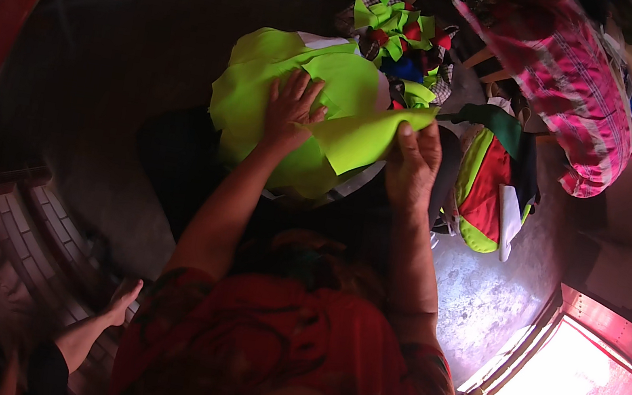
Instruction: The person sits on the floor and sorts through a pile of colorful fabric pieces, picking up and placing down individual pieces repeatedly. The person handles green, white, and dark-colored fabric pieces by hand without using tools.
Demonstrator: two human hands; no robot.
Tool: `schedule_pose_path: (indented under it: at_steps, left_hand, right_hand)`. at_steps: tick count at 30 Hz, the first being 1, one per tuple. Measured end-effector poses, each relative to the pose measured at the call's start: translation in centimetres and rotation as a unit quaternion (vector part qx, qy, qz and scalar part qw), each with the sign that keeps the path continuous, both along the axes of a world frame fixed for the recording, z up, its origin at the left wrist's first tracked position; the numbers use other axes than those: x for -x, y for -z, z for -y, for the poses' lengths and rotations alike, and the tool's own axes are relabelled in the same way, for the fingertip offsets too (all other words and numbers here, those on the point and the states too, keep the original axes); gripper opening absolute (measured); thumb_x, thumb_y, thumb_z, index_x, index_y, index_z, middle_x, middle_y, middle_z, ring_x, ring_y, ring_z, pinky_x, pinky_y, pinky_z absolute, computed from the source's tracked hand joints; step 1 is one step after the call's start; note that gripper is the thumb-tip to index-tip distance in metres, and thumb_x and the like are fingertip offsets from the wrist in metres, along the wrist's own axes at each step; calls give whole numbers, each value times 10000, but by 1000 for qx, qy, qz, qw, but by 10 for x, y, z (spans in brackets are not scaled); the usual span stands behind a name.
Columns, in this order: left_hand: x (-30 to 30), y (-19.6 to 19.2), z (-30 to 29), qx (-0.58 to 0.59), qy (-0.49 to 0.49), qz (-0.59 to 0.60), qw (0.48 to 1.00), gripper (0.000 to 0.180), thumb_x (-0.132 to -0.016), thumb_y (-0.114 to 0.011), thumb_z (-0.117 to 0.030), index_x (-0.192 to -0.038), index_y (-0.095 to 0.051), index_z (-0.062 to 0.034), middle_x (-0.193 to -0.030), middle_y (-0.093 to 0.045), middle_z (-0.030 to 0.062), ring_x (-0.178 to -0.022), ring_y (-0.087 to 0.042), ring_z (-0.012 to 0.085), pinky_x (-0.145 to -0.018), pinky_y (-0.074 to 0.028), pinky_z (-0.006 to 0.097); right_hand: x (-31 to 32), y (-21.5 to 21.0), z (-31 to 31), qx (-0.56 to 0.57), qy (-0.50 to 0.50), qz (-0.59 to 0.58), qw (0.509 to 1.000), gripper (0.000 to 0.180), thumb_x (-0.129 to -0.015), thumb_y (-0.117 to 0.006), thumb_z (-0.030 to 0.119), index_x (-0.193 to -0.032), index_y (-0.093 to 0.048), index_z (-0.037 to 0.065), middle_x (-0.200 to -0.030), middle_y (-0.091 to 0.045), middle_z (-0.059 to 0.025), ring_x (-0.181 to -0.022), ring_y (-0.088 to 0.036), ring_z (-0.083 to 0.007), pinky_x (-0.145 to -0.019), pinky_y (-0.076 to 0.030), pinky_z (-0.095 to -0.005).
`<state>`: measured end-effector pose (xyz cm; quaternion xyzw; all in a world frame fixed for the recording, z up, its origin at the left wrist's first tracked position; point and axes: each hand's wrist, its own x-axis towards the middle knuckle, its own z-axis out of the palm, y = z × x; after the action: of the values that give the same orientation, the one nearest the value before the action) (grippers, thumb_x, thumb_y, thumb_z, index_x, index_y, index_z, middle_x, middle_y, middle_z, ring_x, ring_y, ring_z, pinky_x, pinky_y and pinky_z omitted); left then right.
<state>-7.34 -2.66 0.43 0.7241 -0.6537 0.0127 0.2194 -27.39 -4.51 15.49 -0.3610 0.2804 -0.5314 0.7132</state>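
Bright yellow-green fabric pieces (247, 81) lie in a rounded, layered stack on my lap. My left hand (293, 108) rests flat on top of the stack with its fingers spread. Between the thumb and fingers of my right hand (415, 159) is the edge of a yellow-green fabric piece (361, 139), lifted and curled at the right side of the stack. This piece stretches from near my left wrist to my right fingertips. A little white cloth (321, 40) shows at the stack's far edge.
Beyond the stack lies a heap of green, red, blue and checked scraps (405, 39). Red, green and white cloth (488, 191) lies to the right, near a pink plaid cloth (576, 97). A bright doorway (557, 389) stands lower right. Another person's bare foot (123, 301) shows lower left.
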Motion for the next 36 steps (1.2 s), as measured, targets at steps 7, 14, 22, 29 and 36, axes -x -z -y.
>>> schedule_pose_path:
  at_steps: [7, 14, 22, 29, 36]
  left_hand:
    - [1, 11, 5, 14, -7, 42, 999, 547, -863, -549, -436, -1339, -470, -178, -1396, -429, 99, -1362, -337, 285, -1104, -188, 558]
    - [0, -2, 0, 11, 4, -53, 999, 436, -911, -530, -379, -1282, -542, -151, -1373, -443, 119, -1358, -337, 294, -1100, -182, 559]
    - [-17, 5, -1, 59, 61, -179, 980, 468, -887, -574, -436, -1243, -575, -133, -1404, -422, 115, -1370, -322, 308, -1099, -177, 553]
    - [12, -50, -28, 24, 145, -138, 979, 683, -762, -674, -538, -1284, -535, -120, -1360, -456, 118, -1316, -377, 318, -1082, -239, 537]
    - [24, -62, -47, 3, 146, -107, 983, 742, -643, -767, -202, -1327, -488, -139, -1168, -506, 125, -1104, -473, 319, -988, -353, 445]
  right_hand:
    - [-11, 113, -4, -106, -30, -383, 917, 293, -815, -597, 37, -1102, -586, -17, -922, -660, -74, -840, -610, -158, -747, -478, -283]
    - [-14, 122, -5, -69, -10, -498, 864, 345, -772, -550, 6, -1116, -561, -27, -1025, -646, -146, -922, -619, -239, -822, -479, -340]
    - [-13, 145, -14, 6, 33, -469, 883, 482, -839, -577, 68, -1276, -392, -11, -1250, -500, -214, -1129, -526, -318, -934, -437, -381]
    - [-6, 155, -8, 10, 38, -482, 875, 629, -812, -550, 31, -1390, -303, 47, -1310, -483, -211, -1189, -503, -317, -980, -421, -382]
    - [-15, 138, -11, -40, 32, -467, 883, 696, -756, -500, -29, -1411, -287, 76, -1308, -499, -205, -1186, -511, -317, -985, -425, -385]
